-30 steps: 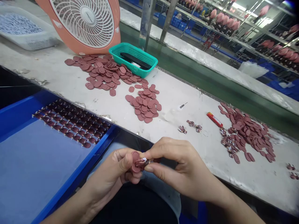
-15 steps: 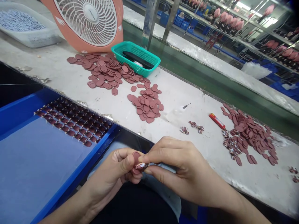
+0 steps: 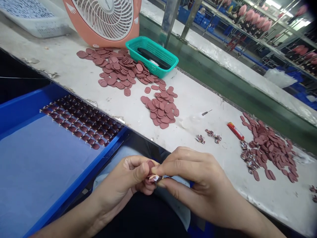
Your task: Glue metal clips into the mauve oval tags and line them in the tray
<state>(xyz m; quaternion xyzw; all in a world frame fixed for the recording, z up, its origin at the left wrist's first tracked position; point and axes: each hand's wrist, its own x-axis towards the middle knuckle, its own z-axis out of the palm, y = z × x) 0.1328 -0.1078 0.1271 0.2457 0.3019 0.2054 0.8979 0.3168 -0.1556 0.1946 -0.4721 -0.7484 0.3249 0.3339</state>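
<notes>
Above my lap, my left hand (image 3: 131,175) grips a reddish-brown oval disc (image 3: 150,165) between thumb and fingers. Pressed up to that disc is a small figurine part (image 3: 155,178) with white and dark brown paint, pinched by the thumb and forefinger of my right hand (image 3: 195,178). The fingertips hide much of both pieces, and I cannot tell whether they are joined. Beyond my hands, loose oval discs (image 3: 162,110) with small holes lie heaped on the table. A few similar small painted parts (image 3: 213,135) rest to their right.
A blue tray (image 3: 49,165) at left holds rows of assembled pieces (image 3: 84,122). On the table (image 3: 123,109) stand an orange fan (image 3: 86,33), a green basket (image 3: 138,49) and a white tub (image 3: 42,26). At right lie a red box (image 3: 235,131), more discs (image 3: 272,145) and a thin pointed tool (image 3: 205,113).
The view has shifted slightly, so the table things appear farther right. Both hands keep hold of the disc and the painted part, with only slight finger movement.
</notes>
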